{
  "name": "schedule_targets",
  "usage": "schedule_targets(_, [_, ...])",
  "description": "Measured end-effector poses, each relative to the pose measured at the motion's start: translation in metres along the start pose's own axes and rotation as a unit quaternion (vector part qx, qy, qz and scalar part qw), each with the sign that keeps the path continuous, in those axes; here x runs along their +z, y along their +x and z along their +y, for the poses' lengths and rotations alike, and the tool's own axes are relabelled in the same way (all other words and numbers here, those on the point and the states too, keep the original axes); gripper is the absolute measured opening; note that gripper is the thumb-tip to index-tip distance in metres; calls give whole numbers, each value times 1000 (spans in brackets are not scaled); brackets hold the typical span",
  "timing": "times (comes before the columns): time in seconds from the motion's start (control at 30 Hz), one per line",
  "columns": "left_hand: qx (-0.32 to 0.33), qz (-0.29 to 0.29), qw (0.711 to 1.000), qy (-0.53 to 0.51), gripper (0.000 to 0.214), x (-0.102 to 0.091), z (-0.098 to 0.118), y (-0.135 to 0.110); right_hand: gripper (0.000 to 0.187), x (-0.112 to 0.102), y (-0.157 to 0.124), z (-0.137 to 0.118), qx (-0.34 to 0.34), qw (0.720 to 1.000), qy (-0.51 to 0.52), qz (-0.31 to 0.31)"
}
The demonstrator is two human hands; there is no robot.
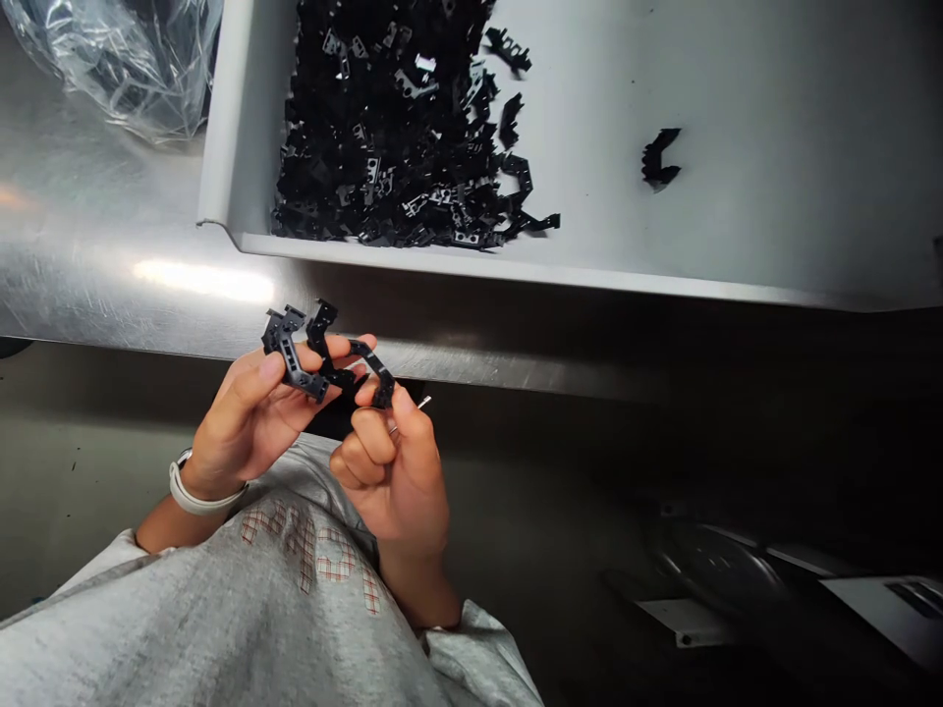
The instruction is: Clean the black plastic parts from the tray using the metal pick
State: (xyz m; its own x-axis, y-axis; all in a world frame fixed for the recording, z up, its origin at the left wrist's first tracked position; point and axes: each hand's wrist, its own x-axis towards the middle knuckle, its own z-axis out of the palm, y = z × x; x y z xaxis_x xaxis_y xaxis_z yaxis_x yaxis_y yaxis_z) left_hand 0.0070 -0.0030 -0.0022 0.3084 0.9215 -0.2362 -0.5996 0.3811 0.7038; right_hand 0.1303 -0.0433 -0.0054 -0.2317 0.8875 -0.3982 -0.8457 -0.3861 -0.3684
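Note:
Several small black plastic brackets [295, 355], angular and C-shaped, are pinched between the thumb and fingers of my left hand [250, 412]. My right hand [402, 462] grips one end of another black bracket [375, 368] between thumb and forefinger, while the left fingertips touch its other end. A thin metal tool [422, 403] sticks out past the right thumb; its remaining length is hidden in the curled fingers. Both hands are held before my body, just below the front edge of the steel table.
A large white tray [471, 257] stands on the steel table [95, 236], with a heap of similar black brackets [383, 137] at its left. One loose bracket [658, 159] lies farther right in it. A clear plastic bag [139, 69] sits at the upper left.

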Motion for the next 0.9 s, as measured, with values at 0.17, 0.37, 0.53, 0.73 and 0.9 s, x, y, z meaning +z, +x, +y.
schedule_targets(0.17, [58,55,994,72,14,0,-2,-3,27,-8,4,2,-67,995,-79,14])
schedule_targets(0.37, [42,-8,995,94,14,4,-4,0,34,-21,6,-5,-211,921,-312,101])
schedule_targets(0.53, [46,-32,994,91,13,5,-3,4,40,-20,7,-14,-210,883,-411,85])
schedule_targets(0.73, [30,1,998,60,13,3,-1,5,42,-18,10,-17,-176,915,-361,32])
schedule_targets(0.9, [25,7,998,60,13,2,1,3,37,-20,12,-18,-162,916,-365,25])
